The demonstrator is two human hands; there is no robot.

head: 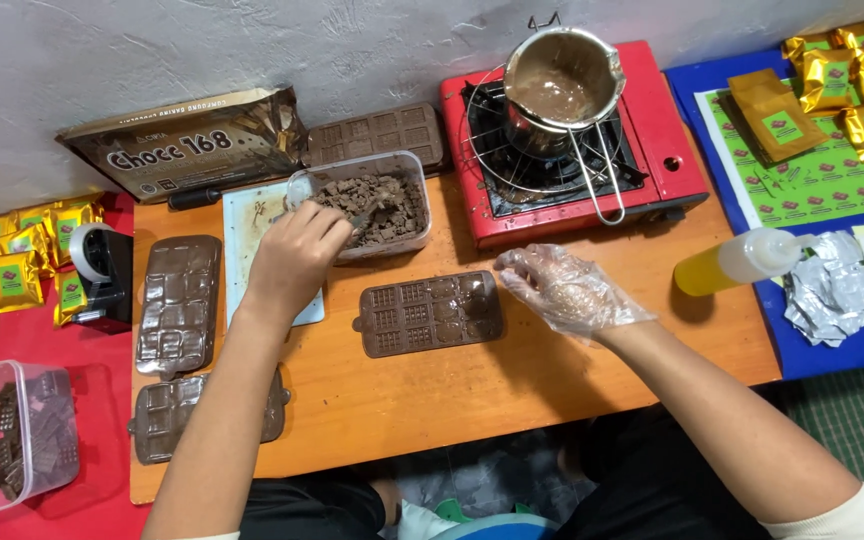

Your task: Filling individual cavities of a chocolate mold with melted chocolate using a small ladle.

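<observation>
Head view: gold packets with green labels lie upper right and far left; bare wood runs along the table's lower edge. Left hand grasps a spoon in the clear tub of chocolate chunks. Gloved right hand, fingers released, hovers beside the brown mould, centre.

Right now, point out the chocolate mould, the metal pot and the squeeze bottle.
chocolate mould [422, 318], head view, middle of its top face
metal pot [562, 85], head view, the melted chocolate inside
squeeze bottle [722, 265], head view, yellow body

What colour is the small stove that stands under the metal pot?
The stove is red, with a black burner area; the head view shows it clearly.
</observation>
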